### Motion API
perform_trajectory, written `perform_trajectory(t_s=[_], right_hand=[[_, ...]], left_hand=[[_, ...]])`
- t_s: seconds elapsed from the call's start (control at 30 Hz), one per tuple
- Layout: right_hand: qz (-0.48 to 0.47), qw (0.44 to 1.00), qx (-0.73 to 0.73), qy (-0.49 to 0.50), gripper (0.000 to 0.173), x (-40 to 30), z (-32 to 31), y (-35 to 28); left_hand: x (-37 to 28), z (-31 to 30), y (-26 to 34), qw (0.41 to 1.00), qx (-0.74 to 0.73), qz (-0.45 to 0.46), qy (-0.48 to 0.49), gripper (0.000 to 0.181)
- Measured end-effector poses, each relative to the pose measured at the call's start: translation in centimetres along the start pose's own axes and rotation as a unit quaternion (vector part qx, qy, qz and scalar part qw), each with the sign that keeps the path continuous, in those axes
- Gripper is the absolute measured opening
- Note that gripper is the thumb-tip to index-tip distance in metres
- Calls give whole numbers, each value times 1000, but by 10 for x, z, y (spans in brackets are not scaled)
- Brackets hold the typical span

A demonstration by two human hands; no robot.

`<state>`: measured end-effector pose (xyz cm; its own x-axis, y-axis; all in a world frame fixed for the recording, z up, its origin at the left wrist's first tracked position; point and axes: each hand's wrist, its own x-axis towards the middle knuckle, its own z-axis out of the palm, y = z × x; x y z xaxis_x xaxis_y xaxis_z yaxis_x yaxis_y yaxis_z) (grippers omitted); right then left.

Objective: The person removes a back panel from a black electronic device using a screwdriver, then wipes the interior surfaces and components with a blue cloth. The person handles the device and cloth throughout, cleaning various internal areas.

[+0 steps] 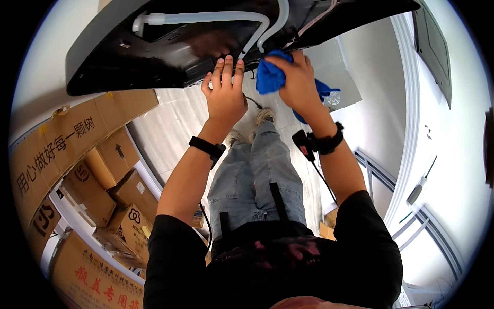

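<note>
A large glossy black panel or housing (pixel 162 58) fills the top of the view, with white translucent tubes (pixel 208 16) running over its surface. My left hand (pixel 225 89) rests its spread fingertips on the panel's lower edge, palm down, holding nothing. To the right, my right hand (pixel 299 83) grips a bunched blue cloth (pixel 270 75) against or close to the same edge, just below a tube's end. Part of the cloth hangs down behind the wrist. Whether the cloth touches the panel is hard to tell. Both wrists wear black straps, with a small device on the right one.
Cardboard boxes (pixel 133 228) stand on shelving at the left, below a long printed cardboard piece (pixel 77 131). A screwdriver (pixel 417 191) lies on a white surface at the right. A dark cable end (pixel 258 105) hangs near my shoes. A grey panel (pixel 432 50) is at the upper right.
</note>
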<state>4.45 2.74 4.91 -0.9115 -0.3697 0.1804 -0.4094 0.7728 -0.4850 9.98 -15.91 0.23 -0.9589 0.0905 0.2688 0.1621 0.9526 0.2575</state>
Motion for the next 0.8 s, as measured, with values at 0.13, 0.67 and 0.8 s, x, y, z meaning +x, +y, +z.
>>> perform_trajectory(t_s=[0.13,0.67,0.8], right_hand=[[47,992,119,-1,76,-24,12,-30],[121,975,180,37,68,5,53,-47],[109,985,128,32,64,7,50,-47]], left_hand=[[0,-17,-2,998,-58,11,-36,71],[-12,-48,-32,997,-81,-10,13,62],[-11,-51,-36,997,-81,-5,1,59]])
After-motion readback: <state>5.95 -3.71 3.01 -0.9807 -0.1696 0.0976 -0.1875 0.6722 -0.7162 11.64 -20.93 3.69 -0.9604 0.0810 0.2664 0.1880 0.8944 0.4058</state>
